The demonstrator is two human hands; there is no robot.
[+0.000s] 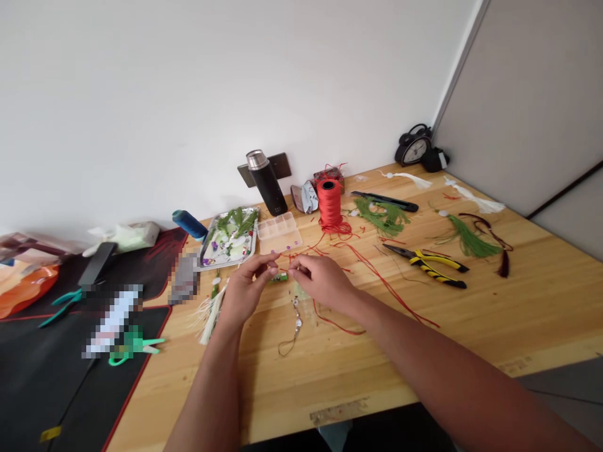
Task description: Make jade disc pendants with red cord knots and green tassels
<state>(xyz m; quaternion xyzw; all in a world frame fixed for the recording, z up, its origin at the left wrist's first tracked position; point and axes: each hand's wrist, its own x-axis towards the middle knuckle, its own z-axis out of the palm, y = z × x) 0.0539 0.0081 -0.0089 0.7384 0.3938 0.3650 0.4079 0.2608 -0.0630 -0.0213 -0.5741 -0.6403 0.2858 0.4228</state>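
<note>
My left hand [247, 285] and my right hand [324, 279] are close together over the wooden table, fingertips pinched around a thin red cord [287, 256] that shows between them. Trailing below my right hand, a loop of red cord [338, 326] lies on the wood. Under the fingers is a small green piece [281, 277], partly hidden. A beaded strand [298, 323] with a thin loop rests nearer the table's front. Beside my left wrist lies a white tassel [211, 314]. Behind my right hand stands a large spool of red cord [330, 207].
A foil tray [205, 250] of beads and a clear compartment box [285, 231] sit behind my hands, near a black flask [269, 188]. Pliers [428, 263], a utility knife [386, 201] and green tassels [473, 237] lie right. Green scissors [134, 345] lie left on a black mat [28, 389].
</note>
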